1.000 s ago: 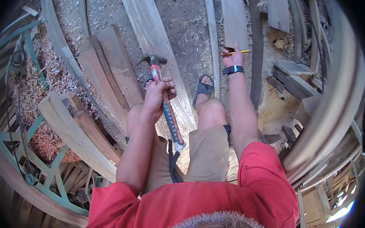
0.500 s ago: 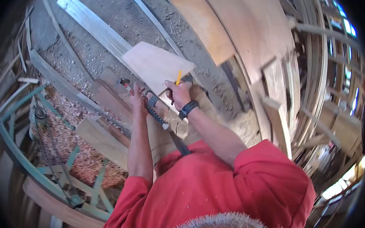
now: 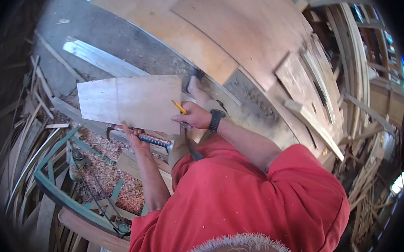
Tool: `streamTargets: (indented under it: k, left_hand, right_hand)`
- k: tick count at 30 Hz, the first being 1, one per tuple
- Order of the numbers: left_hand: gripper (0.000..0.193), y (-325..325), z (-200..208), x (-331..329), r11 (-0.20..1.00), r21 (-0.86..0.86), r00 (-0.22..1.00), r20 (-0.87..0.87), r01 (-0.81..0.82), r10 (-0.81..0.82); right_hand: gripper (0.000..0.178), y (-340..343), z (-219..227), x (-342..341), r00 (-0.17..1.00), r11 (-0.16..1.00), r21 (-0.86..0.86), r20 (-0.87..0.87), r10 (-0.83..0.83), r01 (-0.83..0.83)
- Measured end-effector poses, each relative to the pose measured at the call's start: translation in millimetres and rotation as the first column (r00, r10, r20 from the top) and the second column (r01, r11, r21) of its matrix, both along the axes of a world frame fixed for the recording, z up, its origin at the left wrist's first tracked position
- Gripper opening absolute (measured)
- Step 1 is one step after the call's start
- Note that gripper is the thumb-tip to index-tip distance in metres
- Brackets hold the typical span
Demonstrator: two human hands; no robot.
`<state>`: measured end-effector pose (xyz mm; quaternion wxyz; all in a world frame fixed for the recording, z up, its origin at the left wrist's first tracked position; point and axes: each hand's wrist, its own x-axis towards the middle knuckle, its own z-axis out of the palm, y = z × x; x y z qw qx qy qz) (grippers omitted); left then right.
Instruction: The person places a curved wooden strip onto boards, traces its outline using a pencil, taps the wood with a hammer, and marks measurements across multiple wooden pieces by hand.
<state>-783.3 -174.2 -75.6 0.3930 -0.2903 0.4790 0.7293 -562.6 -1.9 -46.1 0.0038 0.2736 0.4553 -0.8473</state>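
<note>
My left hand (image 3: 135, 137) is closed around a hammer (image 3: 155, 140). Its head sticks out on the left and its dark, dotted handle points right. The fingertips of that hand also touch the near edge of a pale, flat wooden board (image 3: 125, 100), which narrows toward the left. At the board's right end, my right hand (image 3: 196, 115) grips the edge, thumb on top and fingers hidden. A yellow pencil (image 3: 179, 107) is tucked in the same hand, jutting out over the board.
Large plywood sheets (image 3: 234, 32) lie ahead to the right. A green metal frame (image 3: 65, 201) with cables stands at the lower left, beside wood shavings (image 3: 125, 192). A metallic strip (image 3: 96, 56) lies on the floor beyond the board. Stacked timber (image 3: 352, 56) fills the right side.
The board has swung round and come nearer, its long side now lying crosswise over my left hand. Both hands keep their hold, and the view has shifted over the plywood.
</note>
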Motion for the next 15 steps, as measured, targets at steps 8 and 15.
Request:
streamTargets:
  k: [8, 15]
  left_hand:
    - [0.026, 129.0, 46.8, -60.2, 0.992, -0.117, 0.965, -0.254, 0.043, -0.072]
    - [0.025, 285.0, 80.1, -128.2, 0.991, -0.064, 0.887, -0.442, 0.115, -0.131]
  right_hand:
    - [0.023, 104.1, 39.5, -26.4, 0.96, 0.97, 0.195, 0.21, -0.186, 0.146]
    - [0.029, 267.7, 10.2, -15.7, 0.807, 0.72, 0.691, 0.39, -0.443, 0.061]
